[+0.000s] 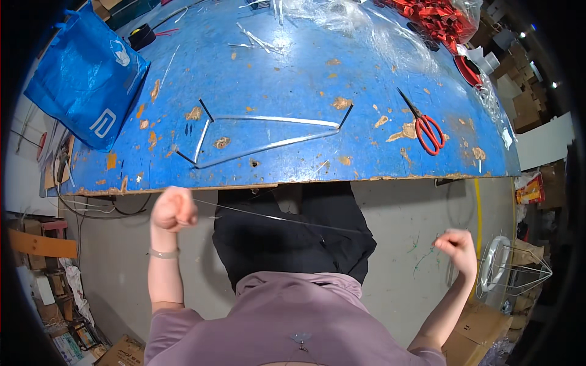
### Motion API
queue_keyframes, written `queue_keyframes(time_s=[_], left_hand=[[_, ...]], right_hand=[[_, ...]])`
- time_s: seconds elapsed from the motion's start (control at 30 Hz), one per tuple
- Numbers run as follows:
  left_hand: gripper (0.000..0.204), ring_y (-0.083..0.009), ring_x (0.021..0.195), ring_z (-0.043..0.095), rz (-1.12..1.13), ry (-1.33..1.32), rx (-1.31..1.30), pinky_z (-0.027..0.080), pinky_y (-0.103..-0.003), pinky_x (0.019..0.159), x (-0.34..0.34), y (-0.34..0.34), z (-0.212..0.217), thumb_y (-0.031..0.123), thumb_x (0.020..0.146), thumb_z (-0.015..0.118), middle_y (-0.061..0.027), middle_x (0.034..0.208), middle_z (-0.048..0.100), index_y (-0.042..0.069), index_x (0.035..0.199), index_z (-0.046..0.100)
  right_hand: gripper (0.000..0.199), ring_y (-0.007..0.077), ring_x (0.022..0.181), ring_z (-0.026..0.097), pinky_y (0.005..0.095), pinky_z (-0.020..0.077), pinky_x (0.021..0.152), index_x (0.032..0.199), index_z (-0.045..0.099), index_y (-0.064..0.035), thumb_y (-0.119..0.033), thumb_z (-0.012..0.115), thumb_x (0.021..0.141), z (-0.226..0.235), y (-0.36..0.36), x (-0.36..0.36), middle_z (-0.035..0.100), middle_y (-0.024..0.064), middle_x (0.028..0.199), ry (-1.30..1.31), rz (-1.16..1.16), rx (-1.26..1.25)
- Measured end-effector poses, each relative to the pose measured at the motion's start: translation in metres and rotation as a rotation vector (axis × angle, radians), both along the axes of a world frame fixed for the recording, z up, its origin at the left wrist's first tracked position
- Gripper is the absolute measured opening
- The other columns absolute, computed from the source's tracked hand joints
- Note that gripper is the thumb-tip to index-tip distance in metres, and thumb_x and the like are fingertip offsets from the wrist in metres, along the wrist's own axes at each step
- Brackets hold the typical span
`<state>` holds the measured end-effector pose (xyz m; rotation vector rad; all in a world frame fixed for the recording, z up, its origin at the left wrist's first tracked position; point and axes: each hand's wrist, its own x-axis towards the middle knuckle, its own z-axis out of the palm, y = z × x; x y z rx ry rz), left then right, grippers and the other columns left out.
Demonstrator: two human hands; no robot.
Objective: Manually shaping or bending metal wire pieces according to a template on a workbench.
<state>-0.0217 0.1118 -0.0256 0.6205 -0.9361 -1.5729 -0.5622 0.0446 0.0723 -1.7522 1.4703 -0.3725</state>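
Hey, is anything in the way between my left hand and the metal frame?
Nothing visible blocks it; only the table edge and a strip of blue tabletop lie between your left hand and the metal frame.

A white angular emblem [102, 122] and a second white mark [119, 53] stand on a blue bag [82, 79], upper left of the frame; dark lettering [130, 354] crosses a cardboard box [116, 360], lower left.

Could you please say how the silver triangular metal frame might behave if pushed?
The silver triangular metal frame is probably stiff, given its straight-looking sides; likely light, since slim bars surround an open middle; and unlikely to roll, with short black rods jutting from its corners.
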Motion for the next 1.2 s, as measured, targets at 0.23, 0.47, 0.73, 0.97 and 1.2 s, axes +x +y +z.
queue_keyframes(time_s=[0.23, 0.47, 0.73, 0.97, 1.2], left_hand=[[0.038, -0.0060, 0.035, 0.025, -0.023, -0.111, -0.094, 0.018, -0.022, 0.032, 0.076, -0.038, 0.018, 0.031, 0.083, 0.054, 0.0012, 0.044, 0.033, 0.003, 0.061, 0.042], [0.028, -0.0051, 0.041, 0.029, 0.155, -0.067, 0.170, 0.018, -0.019, 0.035, 0.084, -0.102, 0.048, 0.028, 0.090, 0.044, 0.0043, 0.052, 0.030, 0.003, 0.078, 0.047], [0.024, -0.0095, 0.051, 0.042, 0.520, -1.366, -0.207, 0.034, -0.021, 0.046, 0.029, -0.147, 0.038, 0.021, 0.087, 0.049, 0.0025, 0.059, 0.041, 0.003, 0.102, 0.055], [0.024, -0.0084, 0.062, 0.047, 0.447, -1.759, -0.303, 0.039, -0.025, 0.055, 0.028, -0.137, 0.057, 0.013, 0.084, 0.052, 0.0003, 0.072, 0.056, 0.007, 0.107, 0.057], [0.023, -0.0051, 0.062, 0.050, 0.681, -1.145, -0.468, 0.039, -0.020, 0.055, -0.039, -0.089, 0.110, 0.011, 0.079, 0.056, -0.0024, 0.078, 0.061, 0.006, 0.101, 0.060]], right_hand=[[0.017, 0.0058, 0.056, 0.044, 0.0222, 0.0339, 0.051, 0.066, 0.059, 0.0008, -0.013, 0.065, 0.073, 0.015, -0.098, 0.057, 0.051, -0.0003, 0.057, 0.021, 0.122, -0.172], [0.020, 0.0042, 0.058, 0.044, 0.0209, 0.0338, 0.052, 0.072, 0.060, 0.0020, -0.017, 0.061, 0.078, 0.020, -0.171, 0.101, 0.051, -0.0024, 0.059, -0.110, -0.007, -0.301], [0.034, 0.0071, 0.049, 0.041, 0.0270, 0.0333, 0.045, 0.063, 0.058, 0.0036, -0.028, 0.063, 0.076, -0.032, -0.233, 0.096, 0.044, 0.0053, 0.047, 0.335, -0.169, -0.459], [0.041, 0.0070, 0.045, 0.033, 0.0274, 0.0260, 0.042, 0.053, 0.049, 0.0010, -0.031, 0.065, 0.074, -0.046, -0.141, -0.004, 0.034, 0.0050, 0.044, 0.489, -0.327, -0.396], [0.034, 0.0038, 0.050, 0.031, 0.0220, 0.0218, 0.045, 0.058, 0.054, -0.0015, -0.028, 0.063, 0.077, -0.071, 0.055, -0.089, 0.038, -0.0065, 0.051, 0.287, -0.583, -0.030]])
